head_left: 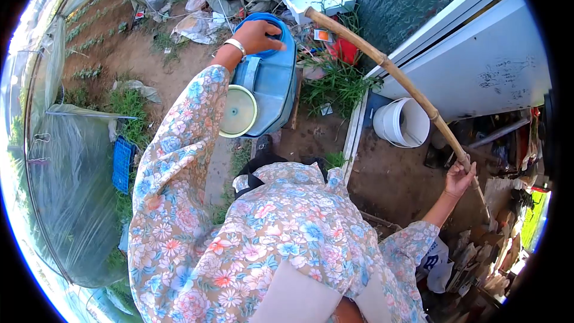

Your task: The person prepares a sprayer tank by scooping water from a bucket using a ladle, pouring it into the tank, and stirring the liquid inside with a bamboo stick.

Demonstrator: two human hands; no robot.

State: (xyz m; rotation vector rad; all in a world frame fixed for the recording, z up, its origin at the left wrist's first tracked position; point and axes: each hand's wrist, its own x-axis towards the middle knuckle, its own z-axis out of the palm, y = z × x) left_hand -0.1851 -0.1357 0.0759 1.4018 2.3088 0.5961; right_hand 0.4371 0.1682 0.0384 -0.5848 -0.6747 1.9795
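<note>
While arms (pixel 185 107) spread, right grip (pixel 459 181) clasps pole (pixel 406 84)

Bright daylight fills the view — glare whitens the plastic sheeting (pixel 78 197) toward the far left, while the brown floor (pixel 382 173) right of centre lies shaded. Fisheye distortion bows the edges — corners are black.

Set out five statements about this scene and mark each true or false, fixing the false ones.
1. The right hand grips a bamboo pole. True.
2. The left hand is at the blue container. True.
3. The white bucket has an uncovered mouth. True.
4. The white bucket touches the blue container. False: the two are apart.
5. The right sleeve is plain white. False: it has a floral print.
</note>
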